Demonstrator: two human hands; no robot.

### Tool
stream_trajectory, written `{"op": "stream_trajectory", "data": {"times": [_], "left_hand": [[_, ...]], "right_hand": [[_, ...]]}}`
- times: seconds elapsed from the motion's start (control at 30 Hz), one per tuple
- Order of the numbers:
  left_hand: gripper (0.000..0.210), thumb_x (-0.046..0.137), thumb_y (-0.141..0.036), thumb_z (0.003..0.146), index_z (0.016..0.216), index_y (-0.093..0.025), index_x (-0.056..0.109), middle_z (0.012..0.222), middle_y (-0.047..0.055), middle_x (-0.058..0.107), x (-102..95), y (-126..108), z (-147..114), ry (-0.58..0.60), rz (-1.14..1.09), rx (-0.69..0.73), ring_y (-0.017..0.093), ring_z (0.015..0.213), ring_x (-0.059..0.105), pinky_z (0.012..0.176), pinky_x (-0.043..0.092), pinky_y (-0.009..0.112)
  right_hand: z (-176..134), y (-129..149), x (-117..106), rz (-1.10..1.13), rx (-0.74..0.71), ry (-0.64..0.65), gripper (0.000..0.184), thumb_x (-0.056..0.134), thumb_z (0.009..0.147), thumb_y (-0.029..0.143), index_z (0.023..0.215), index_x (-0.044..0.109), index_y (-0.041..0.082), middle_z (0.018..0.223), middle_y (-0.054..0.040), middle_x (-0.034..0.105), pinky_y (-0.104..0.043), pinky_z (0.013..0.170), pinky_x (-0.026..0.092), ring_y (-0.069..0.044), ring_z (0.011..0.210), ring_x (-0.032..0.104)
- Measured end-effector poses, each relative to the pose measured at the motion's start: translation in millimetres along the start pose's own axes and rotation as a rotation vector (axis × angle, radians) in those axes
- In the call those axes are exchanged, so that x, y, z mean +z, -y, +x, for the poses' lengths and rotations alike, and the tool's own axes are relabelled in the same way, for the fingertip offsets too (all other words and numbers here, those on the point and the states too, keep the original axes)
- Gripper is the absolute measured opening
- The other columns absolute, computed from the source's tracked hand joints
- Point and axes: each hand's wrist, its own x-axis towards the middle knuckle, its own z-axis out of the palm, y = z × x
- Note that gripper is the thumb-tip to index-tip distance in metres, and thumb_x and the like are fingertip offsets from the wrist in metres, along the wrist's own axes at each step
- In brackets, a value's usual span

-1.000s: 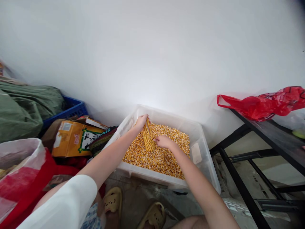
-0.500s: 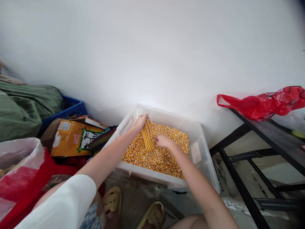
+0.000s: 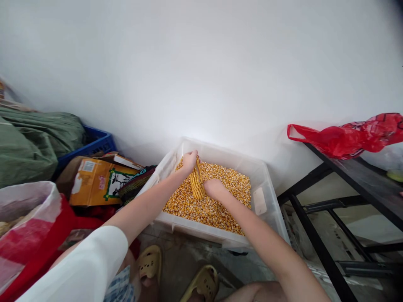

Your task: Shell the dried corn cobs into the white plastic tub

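Note:
My left hand [image 3: 190, 161] is closed around the far end of a yellow corn cob [image 3: 197, 184], which slants down towards me over loose kernels. A groove without kernels runs along the cob's upper right side. Against the right side of the cob, my right hand [image 3: 213, 188] is curled closed; its fingertips are turned away, and whatever they grip is hidden. Beneath both hands, yellow and whitish corn kernels [image 3: 226, 216] fill much of a translucent plastic bin [image 3: 193, 223].
Left of the bin lie an orange cardboard box [image 3: 91, 182], a blue crate [image 3: 97, 142] under green cloth, and a red-and-white sack [image 3: 34, 209]. A black metal frame [image 3: 310, 235] stands close on the right, with a red plastic bag [image 3: 346, 136] on top. A white wall rises behind.
My right hand has shifted slightly right and turned, so its fingertips are less visible beside the cob. My left hand keeps its hold, moving slightly right.

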Motion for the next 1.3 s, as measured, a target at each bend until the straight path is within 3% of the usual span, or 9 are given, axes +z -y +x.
{"op": "stream_trajectory", "data": {"times": [0.13,0.33,0.57,0.8,1.0,1.17,1.3], "left_hand": [[0.018,0.046,-0.03,0.067,0.06,-0.016,0.054,0.041,0.004,0.053,2.6,-6.3,-6.7,-0.021,0.009,-0.034,0.018,0.049,0.055,0.049,0.04,0.025],[0.022,0.045,-0.032,0.067,0.059,-0.014,0.055,0.043,0.004,0.055,10.2,-12.1,-16.1,-0.006,0.109,-0.001,0.017,0.047,0.055,0.05,0.04,0.025],[0.021,0.046,-0.031,0.067,0.057,-0.014,0.055,0.042,0.004,0.053,15.0,-9.7,-15.6,0.005,0.096,0.029,0.016,0.045,0.054,0.048,0.04,0.024],[0.021,0.047,-0.031,0.067,0.057,-0.014,0.055,0.041,0.003,0.051,17.4,-6.9,-16.4,0.028,0.082,0.041,0.016,0.045,0.054,0.047,0.039,0.024],[0.022,0.047,-0.031,0.067,0.056,-0.014,0.054,0.04,0.003,0.051,18.9,-3.2,-13.4,0.025,0.071,0.062,0.016,0.042,0.052,0.046,0.038,0.024],[0.021,0.049,-0.032,0.065,0.057,-0.014,0.054,0.04,0.003,0.051,17.0,-0.8,-12.4,0.038,-0.002,0.063,0.016,0.043,0.052,0.046,0.038,0.024],[0.02,0.048,-0.032,0.064,0.056,-0.014,0.052,0.042,0.003,0.051,14.3,2.7,-7.9,0.046,-0.051,0.072,0.015,0.043,0.052,0.045,0.038,0.023]], "right_hand": [[-3.2,3.5,-0.2,-0.034,-0.026,-0.024,0.028,0.037,0.079,0.013,0.09,0.063,0.008,0.086,-0.0175,0.064,-0.029,0.074,0.042,-0.022,0.083,0.06],[-5.8,-4.9,2.3,0.186,0.069,0.049,0.038,0.029,0.086,0.03,0.089,0.063,0.012,0.086,-0.0126,0.065,-0.022,0.065,0.042,-0.017,0.075,0.061],[-3.3,7.0,4.2,0.05,0.05,-0.013,0.027,0.04,0.077,0.012,0.089,0.063,0.008,0.089,-0.0166,0.064,-0.029,0.075,0.041,-0.022,0.087,0.058],[-0.5,-4.2,16.8,0.326,0.14,0.083,0.045,0.022,0.088,0.032,0.088,0.063,0.013,0.077,-0.0093,0.066,-0.02,0.057,0.041,-0.014,0.065,0.06],[-2.7,-2.2,13.6,0.117,0.06,-0.018,0.026,0.041,0.08,0.02,0.092,0.062,0.011,0.092,-0.0163,0.063,-0.03,0.076,0.04,-0.022,0.088,0.058],[0.2,-5.9,17.8,0.204,0.07,0.02,0.04,0.028,0.086,0.03,0.089,0.063,0.012,0.085,-0.0131,0.065,-0.024,0.066,0.041,-0.018,0.076,0.06],[1.9,-5.4,24.0,0.262,0.119,-0.03,0.043,0.027,0.086,0.033,0.089,0.064,0.012,0.086,-0.0132,0.065,-0.023,0.066,0.04,-0.017,0.077,0.06]]}}
